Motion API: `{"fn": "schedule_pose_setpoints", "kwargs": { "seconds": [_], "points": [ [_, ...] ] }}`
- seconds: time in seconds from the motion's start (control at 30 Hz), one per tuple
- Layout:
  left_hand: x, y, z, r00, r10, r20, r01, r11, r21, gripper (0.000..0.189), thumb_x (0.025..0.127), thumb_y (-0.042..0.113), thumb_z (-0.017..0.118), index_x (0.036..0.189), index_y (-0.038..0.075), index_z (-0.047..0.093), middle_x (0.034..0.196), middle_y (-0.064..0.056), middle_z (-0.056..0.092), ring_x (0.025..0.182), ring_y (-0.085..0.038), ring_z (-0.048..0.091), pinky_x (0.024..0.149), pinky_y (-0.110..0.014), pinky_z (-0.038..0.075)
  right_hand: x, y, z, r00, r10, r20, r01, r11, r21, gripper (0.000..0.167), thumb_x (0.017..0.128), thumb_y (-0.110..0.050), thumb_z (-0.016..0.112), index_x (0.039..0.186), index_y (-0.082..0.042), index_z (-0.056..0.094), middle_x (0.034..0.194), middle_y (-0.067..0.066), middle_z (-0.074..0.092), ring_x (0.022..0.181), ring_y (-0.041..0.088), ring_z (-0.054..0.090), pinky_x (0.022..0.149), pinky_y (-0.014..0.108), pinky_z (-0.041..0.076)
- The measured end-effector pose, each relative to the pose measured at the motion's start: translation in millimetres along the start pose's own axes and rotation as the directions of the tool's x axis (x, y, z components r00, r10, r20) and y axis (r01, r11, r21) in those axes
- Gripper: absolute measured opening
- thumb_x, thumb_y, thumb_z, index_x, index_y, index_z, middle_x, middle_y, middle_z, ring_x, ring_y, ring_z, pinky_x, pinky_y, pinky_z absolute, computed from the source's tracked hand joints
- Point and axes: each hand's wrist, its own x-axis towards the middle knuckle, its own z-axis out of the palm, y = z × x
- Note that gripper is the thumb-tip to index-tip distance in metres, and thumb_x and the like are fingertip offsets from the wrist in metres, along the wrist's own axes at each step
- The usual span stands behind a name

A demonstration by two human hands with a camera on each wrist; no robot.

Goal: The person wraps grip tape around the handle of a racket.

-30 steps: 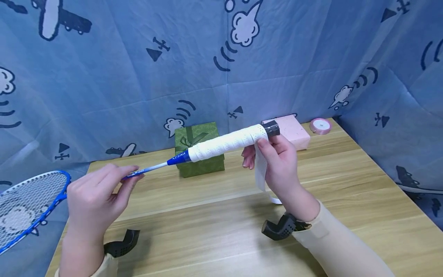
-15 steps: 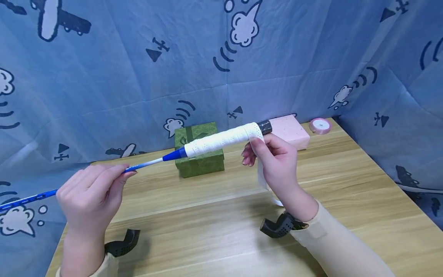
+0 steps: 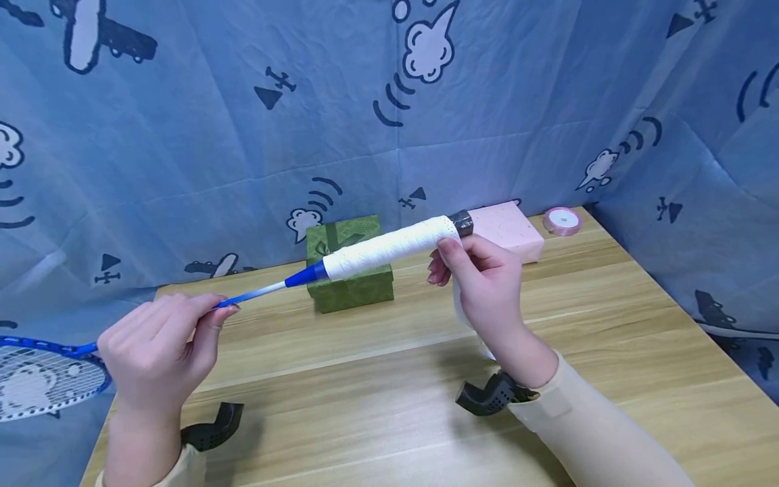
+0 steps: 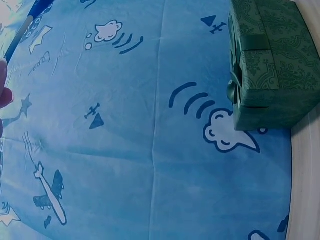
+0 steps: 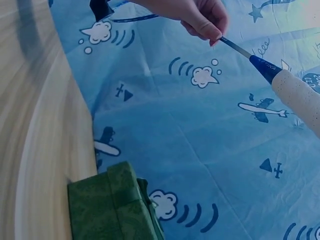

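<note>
A blue and white badminton racket (image 3: 307, 274) is held up above the table, its strung head (image 3: 51, 379) off to the left. My left hand (image 3: 159, 348) pinches the thin shaft between thumb and fingers. White perforated grip tape (image 3: 389, 247) wraps the handle up to a black butt end (image 3: 461, 222). Near that end, my right hand (image 3: 489, 287) presses the tape with its thumb and pinches it. A loose strip of tape hangs behind the right wrist, partly hidden. In the right wrist view, the left hand (image 5: 202, 17) grips the shaft beyond the wrapped handle (image 5: 300, 100).
Behind the racket stands a green gift box (image 3: 353, 294) with a ribbon bow. To its right are a pink box (image 3: 508, 233) and a roll of pink ribbon (image 3: 562, 220). A blue printed cloth (image 3: 341, 101) hangs along the wooden table's (image 3: 365, 406) back edge.
The racket has turned about its long axis, its head swinging round at the left. Both hands and the handle have shifted slightly left. More of the loose strip is hidden behind the right hand.
</note>
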Motion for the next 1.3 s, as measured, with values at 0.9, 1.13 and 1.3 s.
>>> {"fn": "schedule_pose_setpoints", "kwargs": {
  "seconds": [0.9, 1.13, 1.3],
  "points": [
    [6.0, 2.9, 2.7, 0.996, -0.006, 0.088, 0.010, 0.999, -0.046, 0.042, 0.102, 0.032, 0.067, 0.075, 0.001, 0.073, 0.064, -0.011, 0.067, 0.041, -0.026, 0.051, 0.036, -0.036, 0.032, 2.2, 5, 1, 0.996, 0.088, -0.030, -0.086, 0.994, 0.064, 0.023, 0.105, -0.012, 0.061, 0.087, 0.001, 0.066, 0.071, 0.009, 0.065, 0.052, 0.016, 0.060, 0.048, 0.025, 0.051],
    [6.5, 4.2, 9.2, 0.999, -0.018, -0.051, 0.014, 0.997, -0.070, 0.044, 0.099, 0.032, 0.072, 0.069, 0.000, 0.074, 0.061, -0.013, 0.067, 0.044, -0.034, 0.055, 0.036, -0.039, 0.031, 4.4, 2, 0, 1.000, 0.008, 0.020, -0.010, 0.996, 0.086, 0.027, 0.105, -0.006, 0.057, 0.085, 0.011, 0.063, 0.075, 0.008, 0.068, 0.055, 0.016, 0.065, 0.049, 0.026, 0.053],
    [5.4, 3.0, 8.0, 0.999, -0.036, -0.032, 0.033, 0.996, -0.081, 0.046, 0.099, 0.034, 0.072, 0.068, -0.001, 0.073, 0.060, -0.014, 0.067, 0.042, -0.034, 0.054, 0.036, -0.038, 0.030, 5.4, 0, -1, 0.999, -0.014, 0.036, 0.011, 0.998, 0.066, 0.030, 0.104, -0.001, 0.057, 0.084, 0.021, 0.056, 0.077, 0.006, 0.070, 0.057, 0.015, 0.067, 0.051, 0.025, 0.054]
  ]
}}
